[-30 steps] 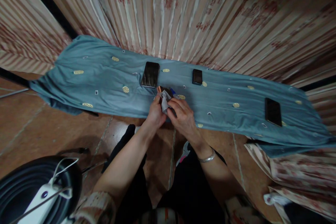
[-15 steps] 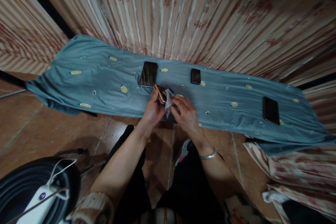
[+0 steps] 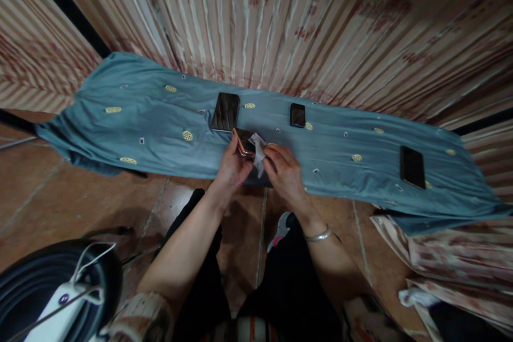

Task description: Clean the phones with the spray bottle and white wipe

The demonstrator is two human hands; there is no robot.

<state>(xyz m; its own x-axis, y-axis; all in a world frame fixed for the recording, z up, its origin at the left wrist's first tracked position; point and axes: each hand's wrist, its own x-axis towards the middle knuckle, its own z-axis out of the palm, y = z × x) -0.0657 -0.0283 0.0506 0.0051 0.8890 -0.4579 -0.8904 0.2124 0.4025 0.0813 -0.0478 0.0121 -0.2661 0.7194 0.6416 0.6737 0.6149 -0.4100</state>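
My left hand is closed around a smartphone with a copper-coloured edge, held tilted over the front of the cloth. My right hand pinches a crumpled pale grey wipe, which touches the phone's right end. Part of the phone is hidden behind the wipe and my left fingers. Just beyond my left hand lies a larger dark phone with a shiny screen. A small dark phone rests past my right hand, and another black phone lies far to the right.
A blue-green cloth with yellow patterns covers the long, narrow surface. Pleated curtains hang behind it. At the lower left, a white power strip rests on a black coil. My legs stand on the tiled floor.
The wipe has shifted slightly and spread differently at the phone's right end. Both hands keep their hold. The whole view has moved very slightly.
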